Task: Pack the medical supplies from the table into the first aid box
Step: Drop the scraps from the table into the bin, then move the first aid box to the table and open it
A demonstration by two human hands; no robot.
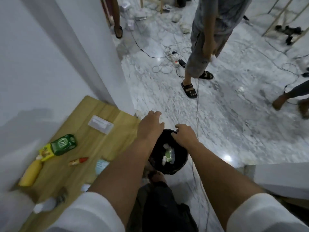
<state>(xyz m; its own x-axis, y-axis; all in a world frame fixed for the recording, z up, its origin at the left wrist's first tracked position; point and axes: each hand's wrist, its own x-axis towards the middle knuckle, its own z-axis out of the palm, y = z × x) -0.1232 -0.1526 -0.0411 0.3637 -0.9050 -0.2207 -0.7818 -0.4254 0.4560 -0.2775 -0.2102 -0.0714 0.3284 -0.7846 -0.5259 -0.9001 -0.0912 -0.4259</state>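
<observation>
My left hand (150, 126) hovers over the left rim of a black bin (177, 166) on the floor, fingers spread and holding nothing. My right hand (185, 134) rests on the bin's far rim, fingers curled over the black liner. White and green scraps lie inside the bin. On the wooden table (100, 148) at the left lie a white packet (100, 123), a green box (64, 144), a yellow box (46, 152), a yellow bottle (31, 173), a small red tube (78, 161), a pale blue mask (101, 165) and a white bottle (45, 205). No first aid box shows.
A white wall stands behind the table. A person in grey shorts and black sandals (189, 89) stands on the marble floor ahead. Cables and a power strip (173, 58) trail across the floor. Another person's feet (284, 101) are at the right. A white surface (280, 178) sits at the lower right.
</observation>
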